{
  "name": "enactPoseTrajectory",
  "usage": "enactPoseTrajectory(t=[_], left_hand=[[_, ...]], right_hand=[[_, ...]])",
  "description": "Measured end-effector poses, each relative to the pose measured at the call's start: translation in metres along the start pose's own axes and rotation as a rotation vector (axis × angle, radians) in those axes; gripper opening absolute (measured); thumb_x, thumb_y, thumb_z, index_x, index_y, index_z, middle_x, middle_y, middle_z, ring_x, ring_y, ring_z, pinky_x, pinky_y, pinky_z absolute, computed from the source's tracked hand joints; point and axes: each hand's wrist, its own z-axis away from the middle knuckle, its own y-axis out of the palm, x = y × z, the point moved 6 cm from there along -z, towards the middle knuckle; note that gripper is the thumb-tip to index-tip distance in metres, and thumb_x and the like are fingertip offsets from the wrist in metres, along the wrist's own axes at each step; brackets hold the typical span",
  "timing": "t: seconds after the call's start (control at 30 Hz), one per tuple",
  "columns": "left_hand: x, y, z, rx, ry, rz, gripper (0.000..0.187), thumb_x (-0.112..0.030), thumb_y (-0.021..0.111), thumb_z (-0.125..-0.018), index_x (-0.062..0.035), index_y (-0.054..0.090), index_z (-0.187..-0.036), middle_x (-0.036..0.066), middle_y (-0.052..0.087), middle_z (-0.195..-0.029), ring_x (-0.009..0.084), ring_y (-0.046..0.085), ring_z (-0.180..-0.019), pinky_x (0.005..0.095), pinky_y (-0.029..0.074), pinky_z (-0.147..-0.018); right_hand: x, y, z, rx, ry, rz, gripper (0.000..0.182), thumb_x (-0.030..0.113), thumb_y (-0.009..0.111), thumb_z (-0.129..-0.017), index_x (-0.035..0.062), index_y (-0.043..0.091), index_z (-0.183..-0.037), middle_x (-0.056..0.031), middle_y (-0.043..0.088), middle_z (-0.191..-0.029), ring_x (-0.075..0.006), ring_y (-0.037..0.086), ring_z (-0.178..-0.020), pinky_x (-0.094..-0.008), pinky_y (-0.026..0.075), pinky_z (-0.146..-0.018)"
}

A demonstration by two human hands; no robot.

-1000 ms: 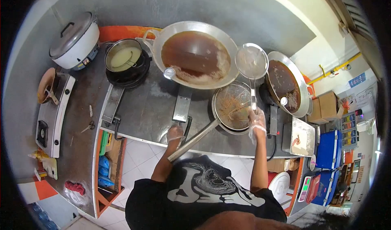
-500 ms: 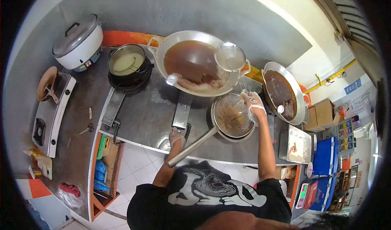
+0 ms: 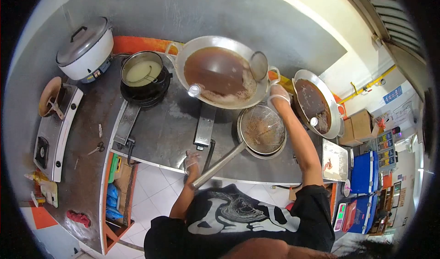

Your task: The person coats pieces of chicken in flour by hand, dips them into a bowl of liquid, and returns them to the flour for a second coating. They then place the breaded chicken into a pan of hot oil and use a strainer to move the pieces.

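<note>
Honestly, brown liquid [image 3: 213, 73] could get splashed if the small strainer [image 3: 259, 66], tilted over the big wok's [image 3: 215, 41] right side, were knocked on the rim; the right hand [image 3: 279, 95], seemingly closed round its handle, would be caught. The left hand [image 3: 192, 161] looks loosely spread by the counter [image 3: 167, 142] edge. Since half a second ago, the strainer's been tipped more edge-on, the right hand stretched closer.

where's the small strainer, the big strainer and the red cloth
Small strainer [image 3: 259, 66], head view: on its round mesh.
Big strainer [image 3: 220, 164], head view: midway along its metal handle.
Red cloth [image 3: 78, 218], head view: middle of the crumpled fabric.
</note>
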Motion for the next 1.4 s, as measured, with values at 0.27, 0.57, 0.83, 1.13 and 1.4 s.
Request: enactPoseTrajectory(t=[0.27,0.57,0.83,1.13,1.4], left_hand=[[0.003,-0.055,0.033,0.042,0.094,-0.091,0.021,-0.011,0.049,-0.073,-0.0039,0.057,-0.091,0.010,0.061,-0.092,0.0247,0.057,-0.087,0.0322,0.043,-0.079],[0.010,-0.054,0.011,0.058,0.399,-0.609,0.021,-0.017,0.044,-0.077,-0.0140,0.060,-0.091,0.007,0.059,-0.098,0.0264,0.057,-0.085,0.0367,0.042,-0.077],[-0.019,-0.029,0.000,0.134,0.541,-0.699,0.027,-0.015,0.042,-0.079,-0.0098,0.058,-0.099,0.010,0.060,-0.098,0.0245,0.055,-0.092,0.0354,0.043,-0.081],[-0.024,-0.022,-0.006,0.201,0.456,-0.653,0.029,-0.021,0.042,-0.082,-0.0061,0.058,-0.101,0.011,0.060,-0.099,0.0235,0.057,-0.091,0.0316,0.042,-0.083],[-0.027,-0.029,0.010,0.115,0.662,-0.795,0.027,-0.016,0.045,-0.078,-0.0073,0.061,-0.097,0.013,0.062,-0.093,0.0242,0.058,-0.088,0.0333,0.043,-0.082]], right_hand=[[0.106,0.076,0.006,0.304,-0.470,0.362,0.020,0.011,0.052,-0.074,0.0032,0.064,-0.087,-0.0183,0.061,-0.091,-0.0330,0.059,-0.088,-0.0375,0.047,-0.077],[0.174,0.113,-0.010,0.175,-0.517,-0.146,0.016,0.012,0.057,-0.069,-0.0016,0.063,-0.074,-0.0195,0.060,-0.075,-0.0243,0.061,-0.074,-0.0348,0.046,-0.066],[0.191,0.063,0.027,0.327,-0.183,-0.860,0.027,0.025,0.050,-0.080,0.0005,0.059,-0.074,-0.0229,0.058,-0.075,-0.0317,0.058,-0.071,-0.0389,0.044,-0.062],[0.097,0.038,0.071,0.150,-0.182,-0.742,0.034,0.029,0.054,-0.080,0.0022,0.057,-0.101,-0.0190,0.058,-0.097,-0.0302,0.056,-0.089,-0.0362,0.043,-0.076],[-0.079,-0.015,0.222,-0.093,0.188,-0.387,0.037,0.021,0.053,-0.083,-0.0012,0.050,-0.112,-0.0219,0.057,-0.100,-0.0314,0.055,-0.095,-0.0335,0.043,-0.082]])
